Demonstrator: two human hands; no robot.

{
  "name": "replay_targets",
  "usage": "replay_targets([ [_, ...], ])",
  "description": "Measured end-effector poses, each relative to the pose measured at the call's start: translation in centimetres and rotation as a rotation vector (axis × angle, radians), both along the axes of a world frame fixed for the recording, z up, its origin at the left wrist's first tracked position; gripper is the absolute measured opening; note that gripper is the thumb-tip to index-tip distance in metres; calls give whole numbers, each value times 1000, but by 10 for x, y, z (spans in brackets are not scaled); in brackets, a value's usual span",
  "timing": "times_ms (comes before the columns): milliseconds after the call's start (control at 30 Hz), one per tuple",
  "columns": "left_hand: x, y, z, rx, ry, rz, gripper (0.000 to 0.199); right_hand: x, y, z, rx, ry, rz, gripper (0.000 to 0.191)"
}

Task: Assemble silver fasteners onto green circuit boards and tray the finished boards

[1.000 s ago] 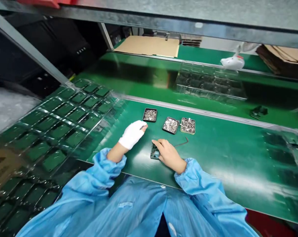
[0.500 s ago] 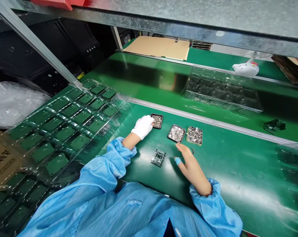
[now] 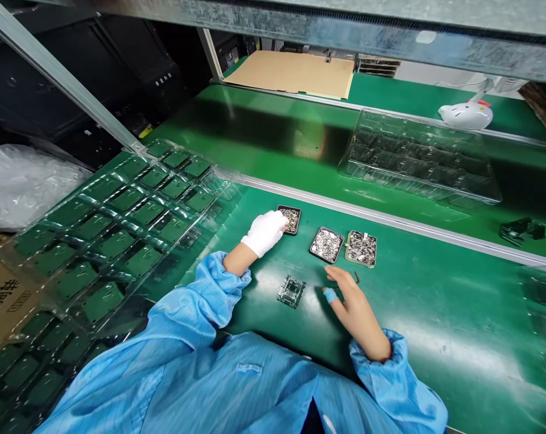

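My left hand (image 3: 266,233), in a white glove, reaches into the leftmost small black tray (image 3: 293,219) of tiny metal parts. Its fingers are bunched together, and what they pinch is too small to make out. My right hand (image 3: 352,301) is bare with a blue wrap on one finger; its fingers are apart and hold nothing. Just beyond it are a second tray of silvery parts (image 3: 326,244) and a third tray (image 3: 361,248). Between and below my hands a small dark assembly (image 3: 291,292) lies on the green table (image 3: 436,289).
Clear plastic trays with green plates (image 3: 114,241) cover the left side. A clear blister tray (image 3: 422,157) sits beyond the metal rail (image 3: 345,211). Dark parts (image 3: 521,230) lie at the right. A metal shelf edge (image 3: 300,30) hangs overhead.
The view has shifted slightly. My left fingers have moved a little farther over the leftmost tray. My right hand stays spread in nearly the same place.
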State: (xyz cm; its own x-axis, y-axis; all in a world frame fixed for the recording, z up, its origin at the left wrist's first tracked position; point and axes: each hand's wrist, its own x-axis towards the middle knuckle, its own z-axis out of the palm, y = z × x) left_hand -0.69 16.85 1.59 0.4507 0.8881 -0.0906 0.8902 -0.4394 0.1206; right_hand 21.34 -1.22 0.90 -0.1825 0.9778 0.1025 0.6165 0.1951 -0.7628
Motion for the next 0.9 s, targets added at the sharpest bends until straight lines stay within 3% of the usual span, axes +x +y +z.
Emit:
replay_targets([
  [200, 0, 2, -1, -16, -133, 45, 21, 1, 0, -2, -9, 8, -7, 40],
  [467, -18, 14, -9, -92, -487, 134, 22, 1, 2, 1, -17, 20, 3, 40],
  [633, -16, 14, -13, -90, -626, 183, 7, -1, 4, 3, -20, 12, 18, 40],
  [900, -16, 10, -12, -104, -782, 212, 18, 3, 3, 1, -16, -6, 35, 39],
])
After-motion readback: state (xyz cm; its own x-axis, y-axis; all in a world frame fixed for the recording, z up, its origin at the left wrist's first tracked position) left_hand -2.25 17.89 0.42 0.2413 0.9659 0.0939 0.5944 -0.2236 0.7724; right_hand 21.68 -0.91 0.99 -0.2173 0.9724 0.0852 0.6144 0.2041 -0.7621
